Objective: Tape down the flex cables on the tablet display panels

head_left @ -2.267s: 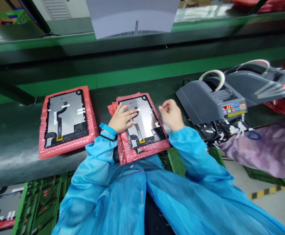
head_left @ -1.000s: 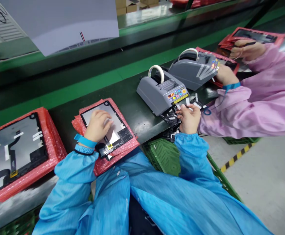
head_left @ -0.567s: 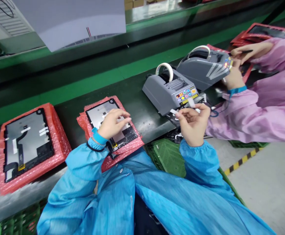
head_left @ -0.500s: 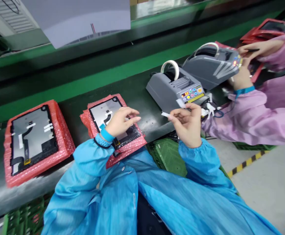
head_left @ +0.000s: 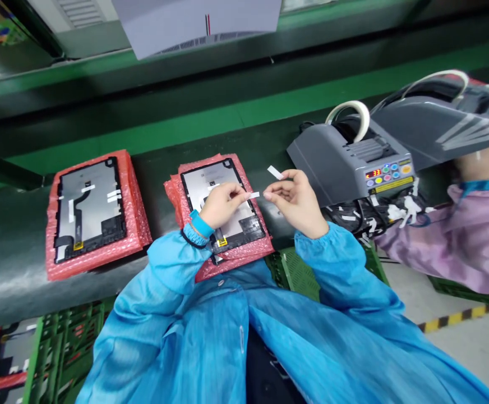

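My left hand (head_left: pixel 222 205) pinches a short strip of white tape (head_left: pixel 255 195) between thumb and finger, above a tablet screen panel (head_left: pixel 240 216). That panel lies back side up on red bubble wrap (head_left: pixel 265 246) and is partly hidden by the hand. Just to the right, my right hand (head_left: pixel 297 202) holds a second strip of white tape (head_left: pixel 275 172) at its index finger, with its thumb tip close to the first strip. Beyond it stands a grey tape dispenser (head_left: pixel 332 168) with a lit display and a roll of tape (head_left: pixel 359 119).
At left, another panel (head_left: pixel 97 207) with white tape pieces rests on bubble wrap. A second dispenser (head_left: pixel 438 123) is at right, near a co-worker's pink sleeve (head_left: pixel 433 241). Green crates (head_left: pixel 72 342) sit below the bench edge. A white sheet (head_left: pixel 198 22) hangs at the back.
My hands have come together over the panel's right side. One tape strip has passed from my right hand to my left. The view has shifted right to left across the bench.
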`<state>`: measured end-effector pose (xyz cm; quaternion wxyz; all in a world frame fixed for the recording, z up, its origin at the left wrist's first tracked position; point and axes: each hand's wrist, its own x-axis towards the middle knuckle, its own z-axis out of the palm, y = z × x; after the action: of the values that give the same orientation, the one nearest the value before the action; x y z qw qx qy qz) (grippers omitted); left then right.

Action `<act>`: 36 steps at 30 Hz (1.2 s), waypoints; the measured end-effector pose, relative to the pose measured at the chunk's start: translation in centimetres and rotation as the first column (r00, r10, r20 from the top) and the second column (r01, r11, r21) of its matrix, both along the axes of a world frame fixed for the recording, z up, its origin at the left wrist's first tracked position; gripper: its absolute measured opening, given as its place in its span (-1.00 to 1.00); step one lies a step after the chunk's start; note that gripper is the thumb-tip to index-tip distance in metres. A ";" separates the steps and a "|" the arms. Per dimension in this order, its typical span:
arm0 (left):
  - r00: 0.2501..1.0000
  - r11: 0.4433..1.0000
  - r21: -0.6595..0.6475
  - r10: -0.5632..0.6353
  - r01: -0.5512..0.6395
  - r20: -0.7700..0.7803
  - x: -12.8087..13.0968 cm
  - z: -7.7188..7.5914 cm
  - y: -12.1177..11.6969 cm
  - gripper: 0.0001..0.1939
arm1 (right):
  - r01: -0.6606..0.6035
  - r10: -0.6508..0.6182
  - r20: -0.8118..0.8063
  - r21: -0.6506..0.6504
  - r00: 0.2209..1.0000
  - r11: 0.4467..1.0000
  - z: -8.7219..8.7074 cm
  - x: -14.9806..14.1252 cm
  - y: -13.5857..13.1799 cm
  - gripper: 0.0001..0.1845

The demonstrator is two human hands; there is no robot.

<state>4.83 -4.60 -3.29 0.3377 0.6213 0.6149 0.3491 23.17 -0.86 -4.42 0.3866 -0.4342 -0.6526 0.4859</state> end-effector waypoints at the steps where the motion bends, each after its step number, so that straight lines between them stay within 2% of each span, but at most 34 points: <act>1: 1.000 1.000 -0.011 0.008 -0.007 0.009 0.0 -0.1 0.0 -0.79 | -0.022 0.021 -0.018 -0.026 1.000 0.999 -0.1 -0.2 0.2 -0.49; 8: 1.000 0.998 -0.066 0.017 -0.018 -0.010 -0.1 -0.6 0.6 -0.79 | -0.078 0.070 -0.067 -0.122 0.995 0.990 -1.1 -1.6 1.5 -0.48; 11: 0.982 0.993 -0.102 0.037 -0.056 -0.187 0.0 -1.0 1.1 -0.80 | -0.069 0.066 -0.024 -0.148 0.998 0.987 -1.8 -2.1 2.4 -0.48; 14: 0.913 0.987 -0.134 0.028 -0.090 -0.407 0.2 -1.2 1.5 -0.82 | -0.056 0.067 0.062 -0.172 0.996 0.984 -2.7 -2.7 3.1 -0.49; 17: 0.862 0.981 -0.167 0.001 -0.099 -0.507 0.4 -1.2 1.6 -0.82 | -0.052 0.074 0.133 -0.164 0.988 0.985 -3.5 -3.0 3.4 -0.52; 22: 0.852 0.977 -0.190 -0.017 -0.096 -0.523 0.6 -1.2 1.3 -0.81 | -0.064 0.088 0.191 -0.129 0.978 0.990 -3.9 -2.9 3.3 -0.54; 36: 0.849 0.984 -0.146 0.011 -0.104 -0.529 0.9 -1.5 1.2 -0.80 | -0.109 0.161 0.323 -0.172 0.933 0.979 -3.4 -3.0 4.2 -0.52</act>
<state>5.68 -3.42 -4.83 0.1977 0.6433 0.7294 0.1224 20.19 3.37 -7.78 0.2017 -0.4926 -0.6984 0.4785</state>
